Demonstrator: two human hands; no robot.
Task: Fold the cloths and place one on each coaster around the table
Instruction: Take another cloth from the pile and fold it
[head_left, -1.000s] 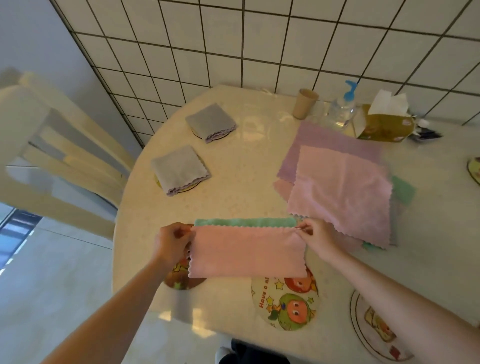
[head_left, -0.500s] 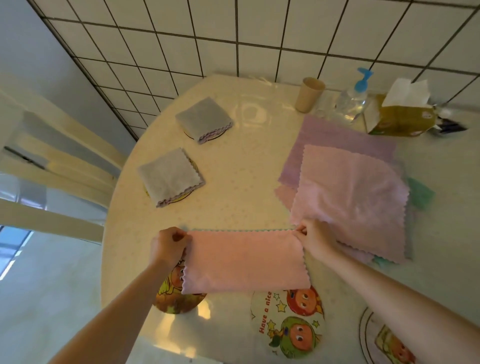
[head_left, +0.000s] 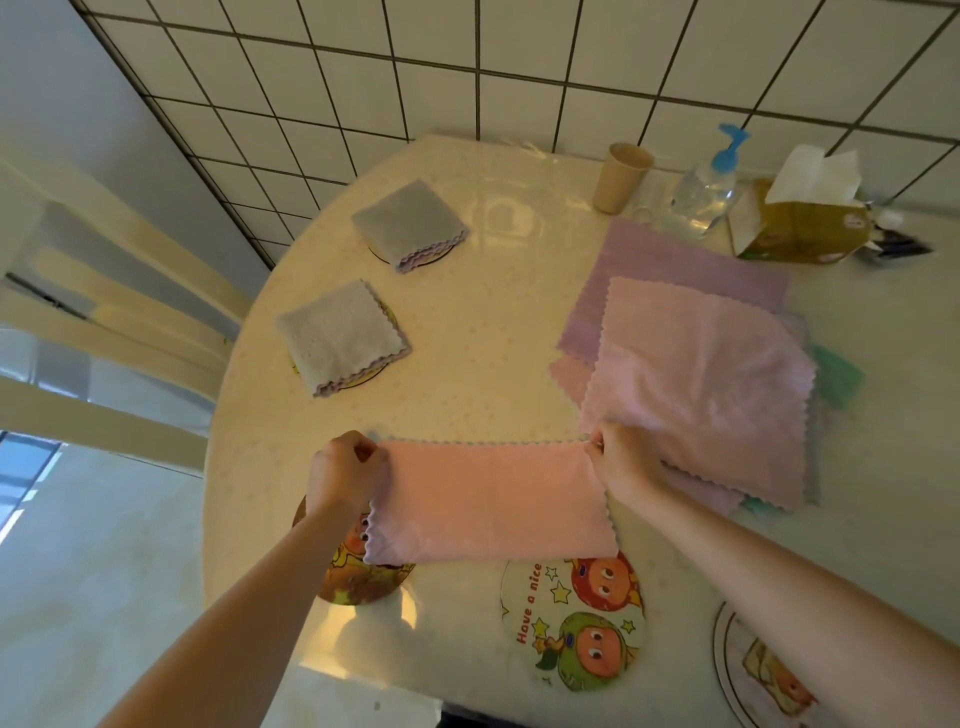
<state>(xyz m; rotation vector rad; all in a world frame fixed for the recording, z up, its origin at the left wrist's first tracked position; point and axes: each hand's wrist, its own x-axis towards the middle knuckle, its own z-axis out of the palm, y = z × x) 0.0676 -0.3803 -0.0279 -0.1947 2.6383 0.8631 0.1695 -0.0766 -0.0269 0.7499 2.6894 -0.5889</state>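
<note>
pink cloth (head_left: 488, 501) pinched by both hands above "have a nice" coaster (head_left: 574, 621).

Both arms outstretched, left hand (head_left: 347, 472) and right hand (head_left: 621, 456) level, fingers curled in a pinch.

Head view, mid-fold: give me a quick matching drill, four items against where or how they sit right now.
Items:
1. pink cloth
2. grey folded cloth
3. paper cup
4. cartoon coaster

States:
A. bare, at the near table edge
B. upright near the tiled wall
C. folded in half, pinched by left hand and right hand
D. lying on a coaster

Pairs: 1-C, 2-D, 3-B, 4-A
</note>
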